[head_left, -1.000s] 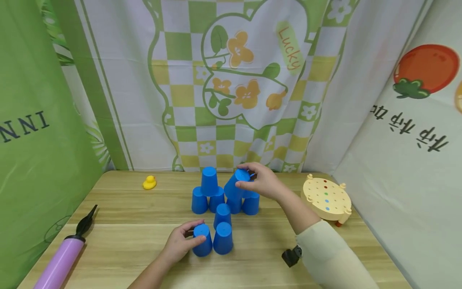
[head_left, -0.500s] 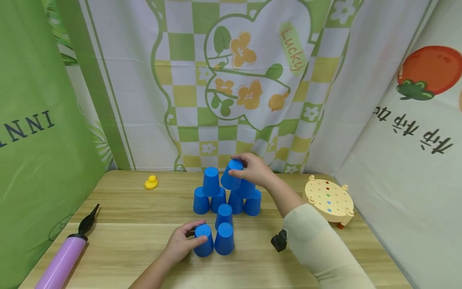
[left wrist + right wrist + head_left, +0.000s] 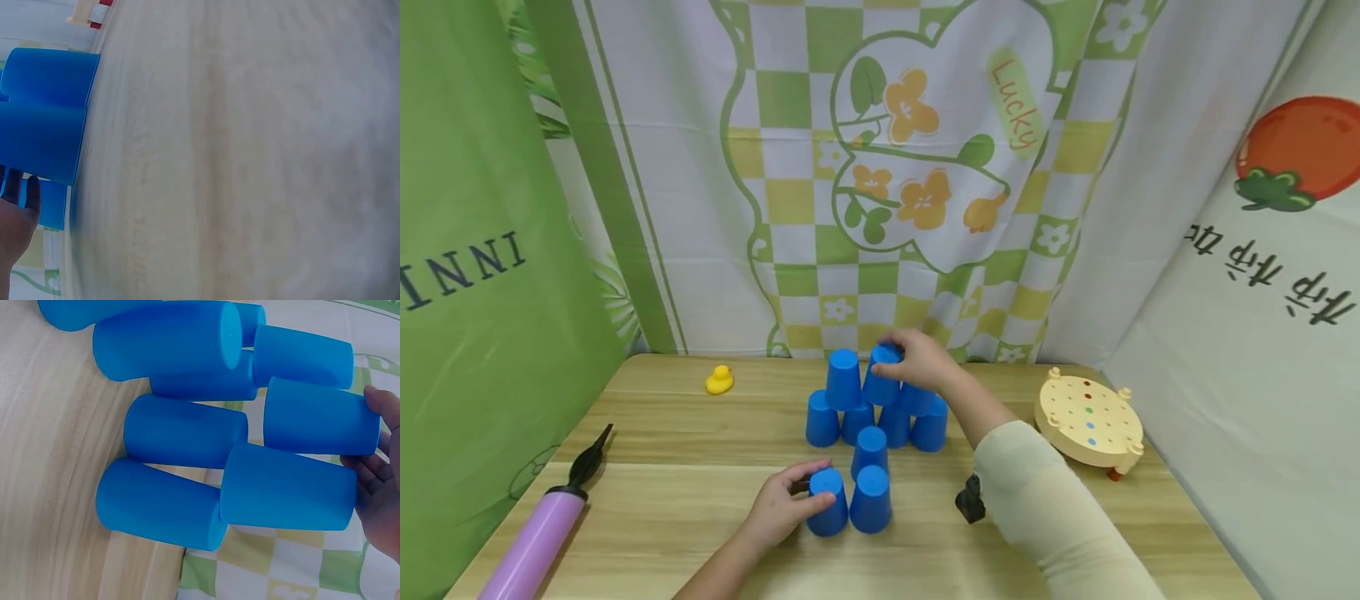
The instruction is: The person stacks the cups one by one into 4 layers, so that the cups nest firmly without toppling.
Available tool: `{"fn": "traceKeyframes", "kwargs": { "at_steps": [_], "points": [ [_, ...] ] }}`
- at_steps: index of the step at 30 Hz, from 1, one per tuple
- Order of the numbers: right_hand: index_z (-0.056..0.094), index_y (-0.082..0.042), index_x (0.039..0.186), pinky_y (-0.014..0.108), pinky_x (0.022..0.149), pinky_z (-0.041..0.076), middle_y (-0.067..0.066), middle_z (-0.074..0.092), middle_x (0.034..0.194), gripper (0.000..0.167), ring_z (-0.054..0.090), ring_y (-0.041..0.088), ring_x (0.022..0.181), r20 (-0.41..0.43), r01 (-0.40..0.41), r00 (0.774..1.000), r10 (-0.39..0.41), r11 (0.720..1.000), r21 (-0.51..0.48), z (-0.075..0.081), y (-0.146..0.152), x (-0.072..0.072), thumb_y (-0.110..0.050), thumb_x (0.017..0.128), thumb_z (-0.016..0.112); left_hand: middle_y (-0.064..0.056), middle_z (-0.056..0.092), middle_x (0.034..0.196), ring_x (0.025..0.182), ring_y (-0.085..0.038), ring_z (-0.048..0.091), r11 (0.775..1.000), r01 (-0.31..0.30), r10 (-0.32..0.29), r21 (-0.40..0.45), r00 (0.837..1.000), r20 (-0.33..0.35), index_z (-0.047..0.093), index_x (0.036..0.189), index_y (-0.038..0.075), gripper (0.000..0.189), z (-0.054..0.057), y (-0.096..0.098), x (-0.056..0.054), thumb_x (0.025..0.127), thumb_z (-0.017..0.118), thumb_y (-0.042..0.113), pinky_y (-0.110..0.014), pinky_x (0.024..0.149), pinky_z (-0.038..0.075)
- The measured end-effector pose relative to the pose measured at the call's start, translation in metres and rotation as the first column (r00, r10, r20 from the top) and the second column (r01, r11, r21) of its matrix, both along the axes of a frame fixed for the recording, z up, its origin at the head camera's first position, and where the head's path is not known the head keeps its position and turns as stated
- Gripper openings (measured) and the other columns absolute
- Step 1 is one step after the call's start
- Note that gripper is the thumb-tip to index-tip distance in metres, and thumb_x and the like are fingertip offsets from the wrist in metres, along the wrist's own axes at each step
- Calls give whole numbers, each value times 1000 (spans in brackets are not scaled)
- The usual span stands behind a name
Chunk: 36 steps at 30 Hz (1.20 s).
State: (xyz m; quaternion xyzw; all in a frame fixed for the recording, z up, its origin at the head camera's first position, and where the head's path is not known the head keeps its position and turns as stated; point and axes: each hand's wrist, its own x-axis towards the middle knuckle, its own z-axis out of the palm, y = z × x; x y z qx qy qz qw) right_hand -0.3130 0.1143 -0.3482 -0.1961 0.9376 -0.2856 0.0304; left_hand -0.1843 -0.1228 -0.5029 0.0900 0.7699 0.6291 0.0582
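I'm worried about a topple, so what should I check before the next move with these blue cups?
1. Right grip holding the upper-middle cup near its top: ok.
2. Upper-left cup standing across two back-row cups: ok.
3. Upper-right cup likewise supported: ok.
4. Upper-middle cup seated on those beneath: cannot tell; the contact isn't clear.
5. Left grip on the front-left cup, apart from the back-row cups: ok.
6. Yellow rubber duck clear of every cup: ok.

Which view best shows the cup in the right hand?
Right wrist view: the cup shows large, its side mostly uncovered, the right hand at its narrow end. The head view shows it smaller, partly covered; I can't make it out in the left wrist view.
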Motion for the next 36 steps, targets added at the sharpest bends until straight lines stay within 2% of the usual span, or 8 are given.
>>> {"fn": "traceKeyframes", "kwargs": {
  "at_steps": [6,11,23,29,36],
  "points": [
    [57,-10,136,48,104,47,11,60,135,55,56,30,126,-3,6,1000,-6,1000,27,-3,-3,2,-34,89,71,-20,60,134,116,-31,59,1000,5,-5,5,1000,7,59,132,0,54,0,1,0,85,76,21,-40,93,54],
    [56,-12,137,48,107,45,11,59,138,55,55,31,128,2,23,1000,-23,997,67,-4,-5,3,-36,89,71,-20,59,135,117,-32,58,1000,8,-8,5,1000,5,59,132,0,53,1,2,1,85,76,21,-42,95,54],
    [53,-11,140,50,107,45,12,57,140,58,54,32,129,6,24,1000,-25,995,101,-6,-5,0,-38,91,68,-19,60,135,117,-30,58,1000,8,-8,0,1000,-4,59,132,0,53,2,3,1,85,76,21,-38,95,52],
    [52,-13,142,49,106,46,12,55,142,60,54,31,129,5,16,1000,-16,998,60,-5,-2,2,-39,91,68,-18,61,134,117,-29,58,1000,3,-3,-5,1000,5,59,132,1,53,1,2,2,86,76,21,-39,96,51],
    [50,-15,143,53,106,44,13,51,145,61,49,33,132,-24,-2,1000,1,999,-33,0,8,13,-39,90,69,-18,60,134,115,-28,58,1000,-5,5,-2,1000,8,59,132,1,53,2,0,1,85,76,21,-35,93,52]
  ]
}}
